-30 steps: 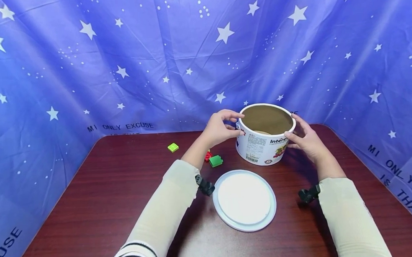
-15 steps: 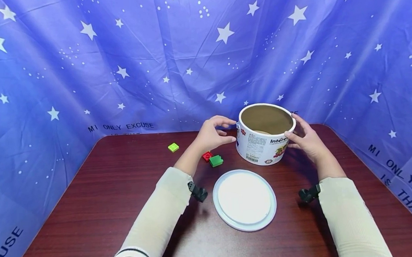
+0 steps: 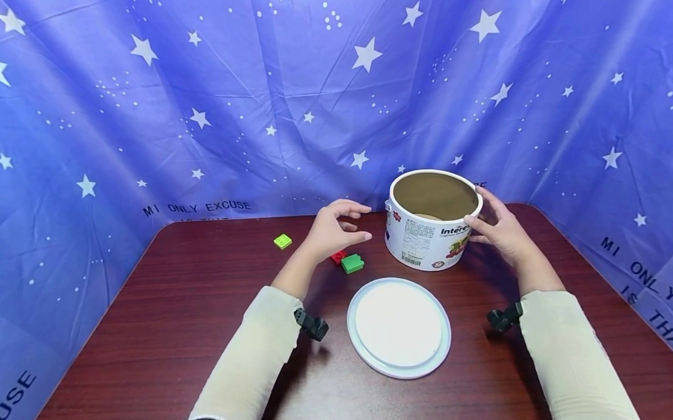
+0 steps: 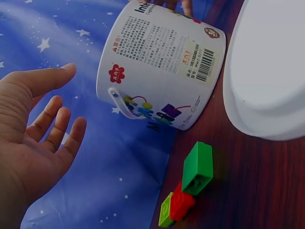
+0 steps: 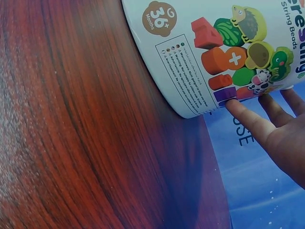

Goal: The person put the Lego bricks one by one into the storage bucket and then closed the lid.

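Observation:
A white toy bucket (image 3: 411,235) with printed pictures stands upright, lidless, toward the back right of the table. My right hand (image 3: 501,228) rests against its right side, thumb at the front of the rim and fingers spread behind. In the right wrist view, a fairly straight finger (image 5: 255,119) touches the printed wall. My left hand (image 3: 334,232) is apart from the bucket, on its left, with fingers loosely bent and nothing between them. A green toy block (image 3: 352,263) and a red one (image 3: 338,257), partly hidden, lie near the left wrist.
The round white lid (image 3: 399,323) lies flat in front of the bucket. A yellow-green block (image 3: 283,240) sits farther left on the dark red table (image 3: 166,317). A blue star-patterned curtain (image 3: 286,99) rises behind the table and along both sides.
My left hand has let go of the bucket and drawn back to the left, over the red block. The right hand, bucket and lid have stayed in place.

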Motion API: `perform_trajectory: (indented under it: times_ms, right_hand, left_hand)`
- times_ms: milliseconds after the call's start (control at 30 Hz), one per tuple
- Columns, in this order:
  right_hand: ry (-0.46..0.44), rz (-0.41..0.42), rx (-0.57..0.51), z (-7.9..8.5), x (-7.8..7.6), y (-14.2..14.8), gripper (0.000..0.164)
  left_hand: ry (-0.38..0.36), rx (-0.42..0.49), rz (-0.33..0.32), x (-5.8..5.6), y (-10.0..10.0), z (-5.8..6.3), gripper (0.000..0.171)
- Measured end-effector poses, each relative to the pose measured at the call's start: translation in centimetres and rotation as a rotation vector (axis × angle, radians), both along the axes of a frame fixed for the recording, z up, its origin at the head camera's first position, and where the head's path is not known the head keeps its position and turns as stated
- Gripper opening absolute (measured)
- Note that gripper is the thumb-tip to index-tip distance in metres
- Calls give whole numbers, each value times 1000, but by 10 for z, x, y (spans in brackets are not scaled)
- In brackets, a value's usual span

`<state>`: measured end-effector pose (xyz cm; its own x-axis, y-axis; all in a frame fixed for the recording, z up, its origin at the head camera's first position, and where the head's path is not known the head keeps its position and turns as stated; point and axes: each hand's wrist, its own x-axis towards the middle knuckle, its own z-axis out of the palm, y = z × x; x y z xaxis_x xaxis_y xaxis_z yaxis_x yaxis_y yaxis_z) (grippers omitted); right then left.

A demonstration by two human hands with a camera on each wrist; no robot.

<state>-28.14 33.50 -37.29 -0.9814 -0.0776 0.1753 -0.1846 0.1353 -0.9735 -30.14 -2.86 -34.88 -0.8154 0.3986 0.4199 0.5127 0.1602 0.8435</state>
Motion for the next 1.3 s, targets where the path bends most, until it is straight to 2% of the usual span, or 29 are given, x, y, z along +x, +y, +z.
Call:
perform_trajectory:
  times_ms: [300,533,767,867,1100,1300]
  right_hand:
    - [6,9,-20,-1,-1,1,78]
    - [4,9,-28,-2,-1,1,78]
    - [3,11,-30,-2,-1,0,78]
    - [6,13,-33,-1,-1,0,78]
    - [1,5,-23,-1,0,1,78]
    - [-15,24,17,3,0,2,80]
  left_hand:
    - [18,9,33,7,-20,-6,44]
    - [22,34,51,10,-35,-14,43]
    - [15,58,67,11,-48,-18,44]
    - [18,55,86,14,-54,-16,45]
    - [50,27,111,34,-66,4,43]
    - [32,37,132,35,-79,2,43]
